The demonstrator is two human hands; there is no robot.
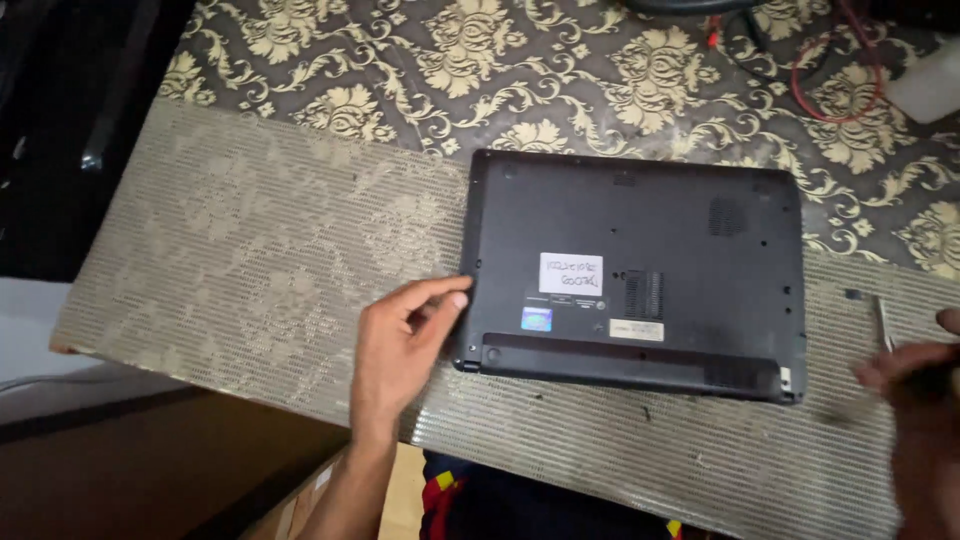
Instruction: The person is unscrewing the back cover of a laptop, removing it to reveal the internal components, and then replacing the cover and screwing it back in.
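Tabletop [300, 130] wearing damask cloth, mesh mat [250, 270] overlaying. Left hand [400, 345], grip open, fingertips touching left edge of upturned black laptop [640, 270] lying mid-mat. Right hand [915, 385] blurring at frame edge, grip unclear, near small metal tool [884, 322]. Risk: tiny dark screws scattering, getting lost in mesh.

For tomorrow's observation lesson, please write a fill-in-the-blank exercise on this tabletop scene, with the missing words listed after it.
1. The black laptop lies with its ____ facing up.
2. The left hand touches the laptop's ____ edge.
3. A white ____ is stuck near the middle of the laptop's underside.
4. The tablecloth bears a gold ____ pattern.

Missing words: underside; left; label; floral
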